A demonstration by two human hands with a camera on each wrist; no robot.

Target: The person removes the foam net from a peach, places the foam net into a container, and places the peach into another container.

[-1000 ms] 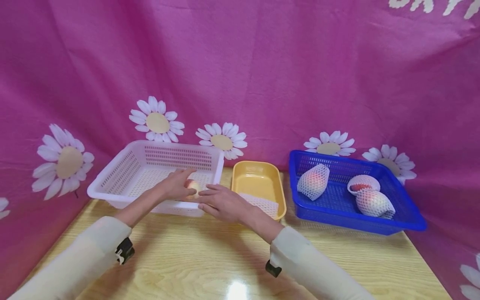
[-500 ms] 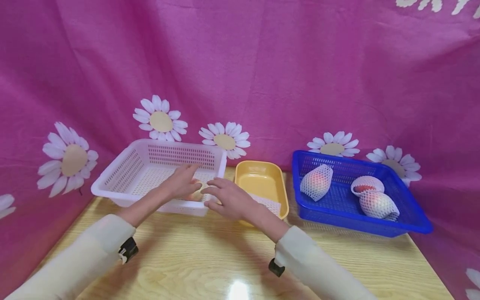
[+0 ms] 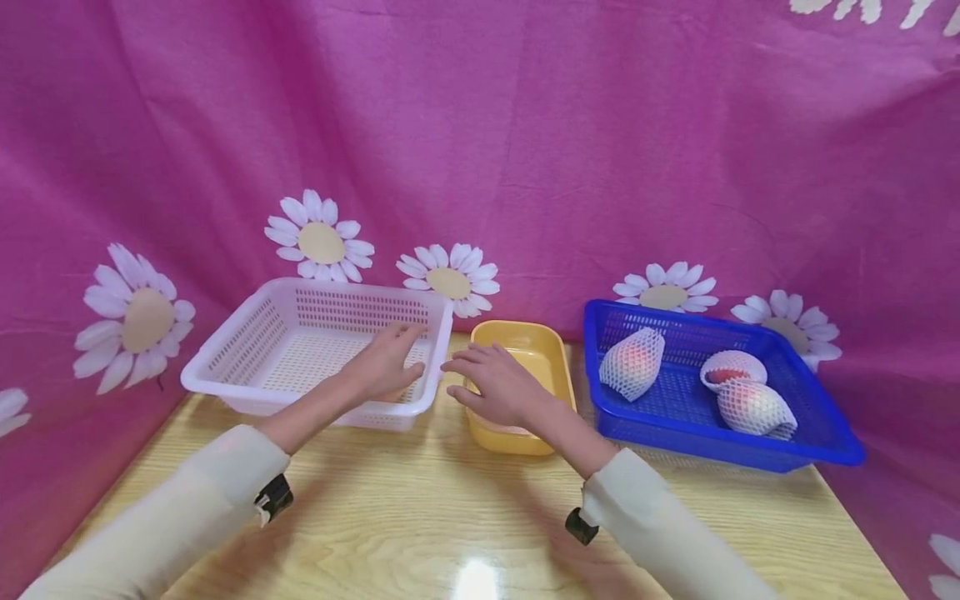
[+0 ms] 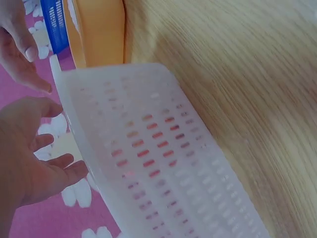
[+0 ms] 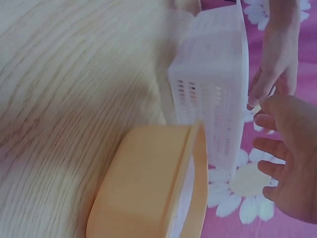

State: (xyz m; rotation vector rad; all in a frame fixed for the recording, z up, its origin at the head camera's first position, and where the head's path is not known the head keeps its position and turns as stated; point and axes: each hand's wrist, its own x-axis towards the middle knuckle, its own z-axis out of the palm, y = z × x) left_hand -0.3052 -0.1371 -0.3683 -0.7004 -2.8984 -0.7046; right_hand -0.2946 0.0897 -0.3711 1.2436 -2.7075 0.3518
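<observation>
The left hand's (image 3: 386, 362) fingers are spread, thumb well apart from the index finger, and nothing shows in their grip. The right hand's (image 3: 498, 383) fingers are also apart and loosely bent, holding nothing visible. The left hand is over the near right corner of the white perforated basket (image 3: 225, 385), at centre-left of the head view; the right hand is above the yellow tray (image 3: 567, 375), near the middle.

Below the left hand, inside the white basket, lies a reddish fruit (image 4: 143, 153), probably a peach. The hand covers most of it in the head view, and the left wrist view shows its red through the slots. A pale sheet, apparently a foam net sleeve (image 5: 184, 201), lies in the tray, partly behind its wall.

Farther out, at right of the head view, the blue basket (image 3: 720, 448) holds three peaches in foam nets: one at its left (image 3: 632, 364), two touching at its right (image 3: 733, 367) (image 3: 756, 407).

By this layout, one fruit seems already unwrapped and set down in the white basket, its net discarded in the tray. The three netted peaches appear to be what is left, their sleeves not yet off.
</observation>
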